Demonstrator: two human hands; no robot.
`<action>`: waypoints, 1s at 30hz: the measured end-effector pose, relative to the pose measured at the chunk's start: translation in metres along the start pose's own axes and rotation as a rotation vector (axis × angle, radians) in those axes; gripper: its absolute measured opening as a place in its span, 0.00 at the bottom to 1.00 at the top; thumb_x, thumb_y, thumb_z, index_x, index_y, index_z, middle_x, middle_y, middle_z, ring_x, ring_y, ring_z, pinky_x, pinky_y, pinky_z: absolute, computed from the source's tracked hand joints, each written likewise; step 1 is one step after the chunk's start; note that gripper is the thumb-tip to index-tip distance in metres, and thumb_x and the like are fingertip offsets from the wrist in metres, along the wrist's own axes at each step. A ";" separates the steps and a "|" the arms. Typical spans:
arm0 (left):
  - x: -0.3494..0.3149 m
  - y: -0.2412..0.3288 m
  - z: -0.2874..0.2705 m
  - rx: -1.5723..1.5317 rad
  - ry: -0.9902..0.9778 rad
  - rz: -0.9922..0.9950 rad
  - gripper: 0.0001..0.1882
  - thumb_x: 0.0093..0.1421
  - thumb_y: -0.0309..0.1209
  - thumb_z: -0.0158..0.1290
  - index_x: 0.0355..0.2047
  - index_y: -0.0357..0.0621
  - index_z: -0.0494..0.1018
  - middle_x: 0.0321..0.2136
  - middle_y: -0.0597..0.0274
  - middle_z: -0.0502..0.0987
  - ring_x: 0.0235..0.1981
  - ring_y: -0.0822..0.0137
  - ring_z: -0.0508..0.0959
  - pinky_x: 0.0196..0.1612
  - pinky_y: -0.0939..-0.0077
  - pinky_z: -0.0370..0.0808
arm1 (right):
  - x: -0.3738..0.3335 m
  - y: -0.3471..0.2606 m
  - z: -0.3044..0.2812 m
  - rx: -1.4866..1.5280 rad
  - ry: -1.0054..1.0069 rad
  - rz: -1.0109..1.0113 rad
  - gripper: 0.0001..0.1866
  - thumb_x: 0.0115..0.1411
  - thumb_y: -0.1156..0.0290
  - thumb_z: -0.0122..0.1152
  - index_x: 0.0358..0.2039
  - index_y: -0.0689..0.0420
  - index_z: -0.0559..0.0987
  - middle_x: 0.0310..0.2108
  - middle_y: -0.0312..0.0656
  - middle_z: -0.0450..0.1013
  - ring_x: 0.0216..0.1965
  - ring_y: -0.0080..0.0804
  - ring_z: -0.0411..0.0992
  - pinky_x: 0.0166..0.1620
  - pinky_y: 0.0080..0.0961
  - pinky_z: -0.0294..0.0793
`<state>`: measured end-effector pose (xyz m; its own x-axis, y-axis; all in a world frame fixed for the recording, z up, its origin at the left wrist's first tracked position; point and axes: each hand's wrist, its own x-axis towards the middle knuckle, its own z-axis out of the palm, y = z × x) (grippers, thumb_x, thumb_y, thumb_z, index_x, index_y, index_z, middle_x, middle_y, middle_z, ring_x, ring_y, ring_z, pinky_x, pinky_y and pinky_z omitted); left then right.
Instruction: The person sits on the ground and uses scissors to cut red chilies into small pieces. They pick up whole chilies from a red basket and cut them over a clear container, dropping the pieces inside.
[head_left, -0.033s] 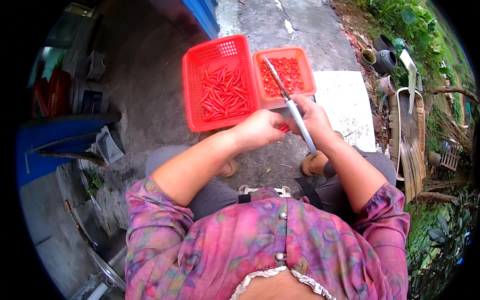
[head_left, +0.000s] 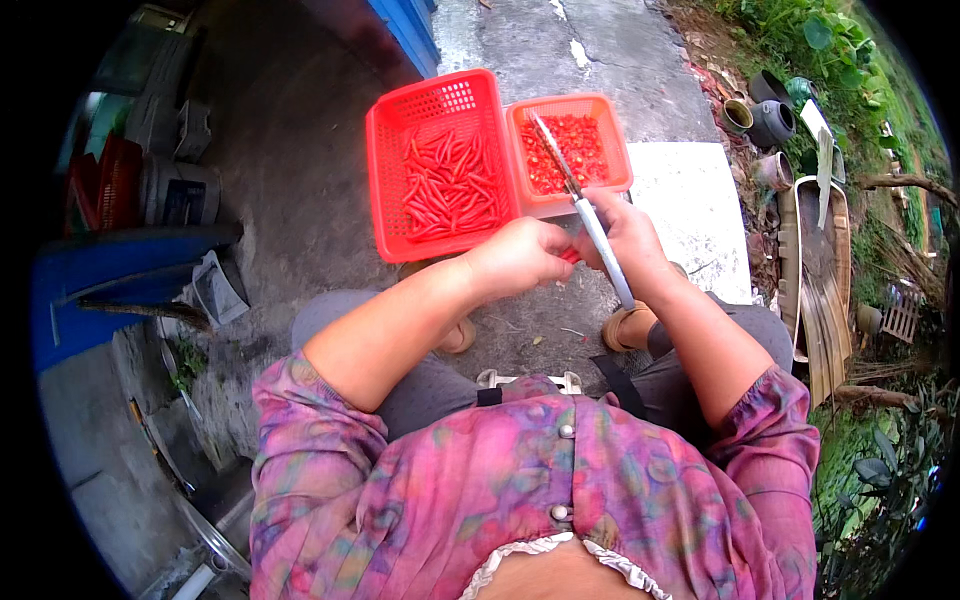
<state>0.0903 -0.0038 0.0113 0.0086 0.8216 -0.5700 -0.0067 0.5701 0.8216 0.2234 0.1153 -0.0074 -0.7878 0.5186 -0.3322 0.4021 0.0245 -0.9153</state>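
Observation:
My right hand (head_left: pixel 628 238) grips a pair of scissors (head_left: pixel 601 240) with pale handles; the blades point up and away, over the near part of the smaller basket. Close beside it, my left hand (head_left: pixel 522 258) has its fingers pinched on a red chili pepper (head_left: pixel 570 256), mostly hidden by the fingers. Whole red chilies (head_left: pixel 450 185) lie heaped in the large red plastic basket (head_left: pixel 383 170) at the left. Chopped red chili pieces (head_left: pixel 575 150) fill the bottom of the smaller orange-red basket (head_left: pixel 617 150) to its right.
Both baskets stand just beyond my feet, on the concrete ground. A white board (head_left: pixel 690 210) lies to their right. Farther right are several pots (head_left: pixel 770 122) and a long beige trough (head_left: pixel 797 270). Blue panels (head_left: pixel 110 290) and buckets (head_left: pixel 185 195) stand at the left.

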 end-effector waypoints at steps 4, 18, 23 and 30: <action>0.003 -0.003 -0.009 -0.222 -0.008 -0.132 0.06 0.59 0.30 0.51 0.29 0.41 0.74 0.18 0.71 0.72 0.17 0.82 0.68 0.18 0.88 0.62 | -0.002 -0.014 -0.004 0.078 0.073 0.041 0.22 0.45 0.81 0.60 0.44 0.59 0.72 0.25 0.37 0.72 0.27 0.19 0.68 0.31 0.19 0.69; 0.007 0.013 -0.068 -0.335 0.263 0.007 0.11 0.63 0.32 0.46 0.24 0.44 0.70 0.14 0.74 0.64 0.13 0.81 0.61 0.17 0.88 0.58 | -0.001 0.017 -0.017 0.012 -0.071 -0.051 0.25 0.50 0.69 0.66 0.48 0.60 0.69 0.26 0.36 0.70 0.27 0.20 0.67 0.31 0.21 0.67; 0.012 0.006 -0.067 -0.239 0.119 0.028 0.11 0.62 0.32 0.47 0.22 0.44 0.69 0.14 0.73 0.64 0.14 0.80 0.62 0.17 0.85 0.59 | -0.004 0.004 -0.014 -0.039 -0.096 -0.066 0.27 0.49 0.68 0.66 0.50 0.58 0.69 0.29 0.41 0.71 0.29 0.26 0.69 0.35 0.26 0.69; 0.017 0.006 -0.069 -0.191 0.076 0.065 0.11 0.61 0.32 0.48 0.21 0.45 0.68 0.15 0.74 0.64 0.15 0.81 0.62 0.17 0.85 0.60 | -0.003 0.003 -0.020 -0.112 -0.091 -0.075 0.22 0.47 0.72 0.65 0.45 0.59 0.73 0.26 0.43 0.73 0.29 0.27 0.72 0.34 0.26 0.70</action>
<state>0.0217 0.0141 0.0056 -0.0737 0.8503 -0.5211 -0.1945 0.5002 0.8438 0.2358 0.1308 -0.0051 -0.8544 0.4324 -0.2882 0.3865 0.1581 -0.9086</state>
